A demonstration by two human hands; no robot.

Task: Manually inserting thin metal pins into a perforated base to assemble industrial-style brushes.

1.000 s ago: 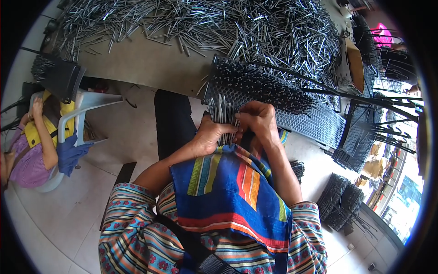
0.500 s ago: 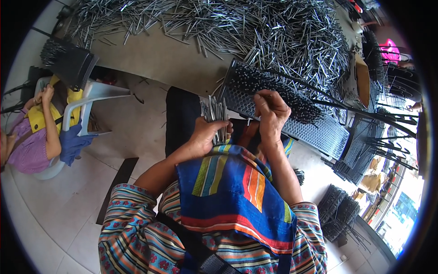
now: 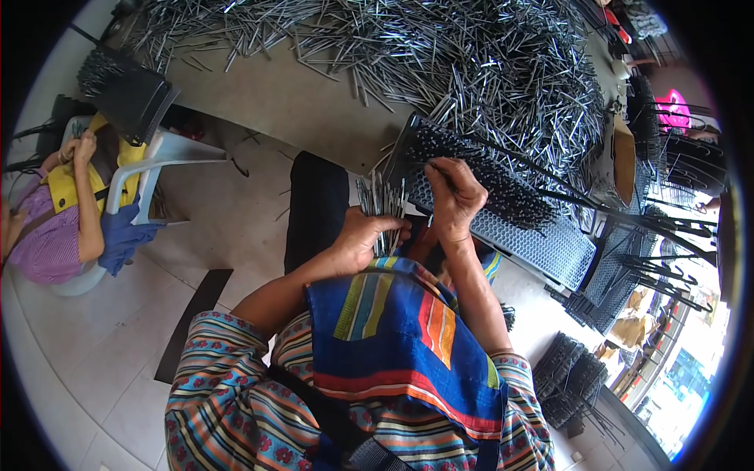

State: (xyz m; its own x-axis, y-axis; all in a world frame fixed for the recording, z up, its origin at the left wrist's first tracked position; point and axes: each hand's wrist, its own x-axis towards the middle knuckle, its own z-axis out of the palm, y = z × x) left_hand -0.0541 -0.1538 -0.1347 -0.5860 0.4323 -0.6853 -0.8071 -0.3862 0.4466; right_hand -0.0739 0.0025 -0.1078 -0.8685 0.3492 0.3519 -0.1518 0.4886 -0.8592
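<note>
Grey metal rod bundle (image 3: 382,199) gripped upright in left hand (image 3: 359,239), fingers wrapped round it, likely keeping ends grouped near right hand (image 3: 458,202). Right fingers pinched together above honeycomb-perforated panel (image 3: 543,249); any rod between them too small to tell. Dark rods (image 3: 503,192) bristle upright from panel at edge of table (image 3: 267,94), holes apparently steadying them. Shiny loose rods (image 3: 503,71) heaped on table.

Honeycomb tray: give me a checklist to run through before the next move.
1. Left hand gripping the bundle of rods: ok.
2. Right hand at the tray: ok, fingertips near its left end.
3. Rod between the right fingertips: cannot tell, too small.
4. Bare holes in the tray: ok, along the near side.
5. Spare rods on the table: ok, large pile.
</note>
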